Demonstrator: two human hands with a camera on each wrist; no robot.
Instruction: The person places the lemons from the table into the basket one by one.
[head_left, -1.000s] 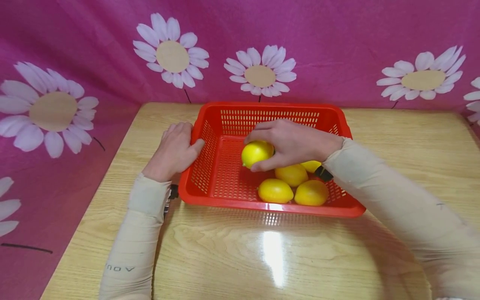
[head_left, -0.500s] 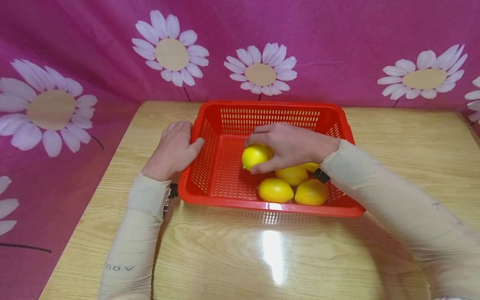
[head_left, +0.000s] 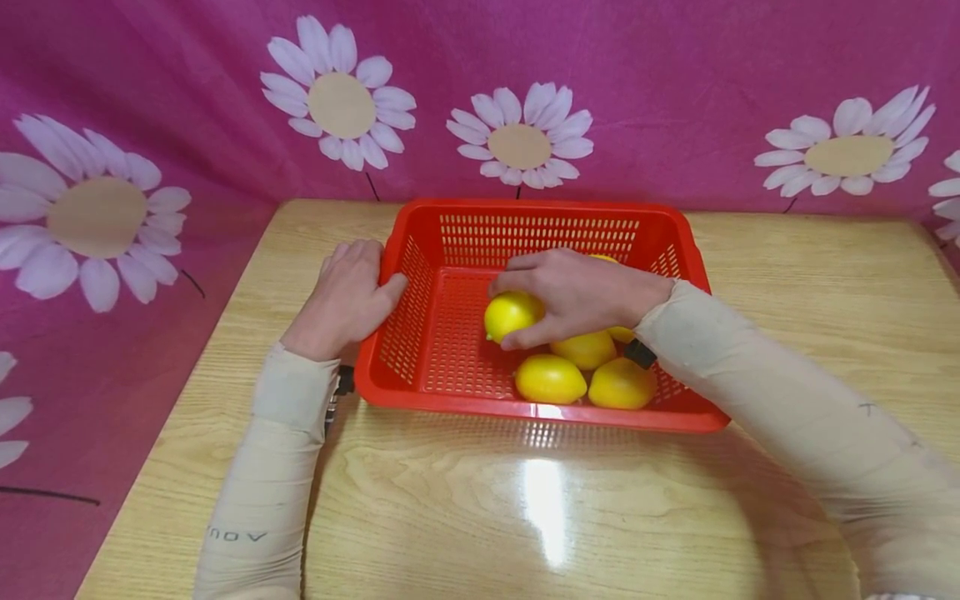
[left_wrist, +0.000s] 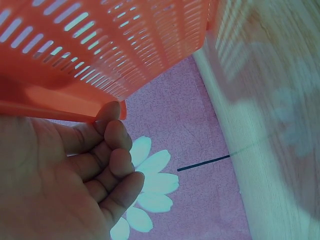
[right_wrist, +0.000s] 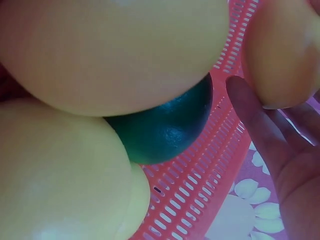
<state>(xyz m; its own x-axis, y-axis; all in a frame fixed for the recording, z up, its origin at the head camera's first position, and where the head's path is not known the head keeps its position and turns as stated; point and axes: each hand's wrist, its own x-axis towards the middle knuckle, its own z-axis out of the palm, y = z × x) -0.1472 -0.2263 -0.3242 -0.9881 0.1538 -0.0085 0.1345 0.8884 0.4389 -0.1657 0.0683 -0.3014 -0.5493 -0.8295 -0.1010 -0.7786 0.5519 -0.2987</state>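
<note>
In the head view my right hand [head_left: 577,287] holds a yellow lemon [head_left: 512,315] between thumb and fingers, inside a red plastic basket [head_left: 450,405]. Below that hand lie several more lemons, among them a front lemon [head_left: 551,380] and another lemon [head_left: 622,384] by the near wall. The right wrist view shows the gripped lemon [right_wrist: 282,52] and, behind larger-looking lemons [right_wrist: 110,55], a dark green round fruit [right_wrist: 172,127]. My left hand [head_left: 341,300] grips the basket's left rim, thumb over the top; its fingers [left_wrist: 117,135] curl beneath the rim in the left wrist view.
The basket stands on a light wood table [head_left: 450,508], near its back edge. A pink cloth [head_left: 660,100] with white daisies hangs behind and to the left. The left half of the basket shows bare slotted floor [head_left: 465,358].
My right hand has sunk slightly with the lemon, and a bit of yellow now shows behind its knuckles. The left hand keeps its grip on the rim. The head view has shifted a little.
</note>
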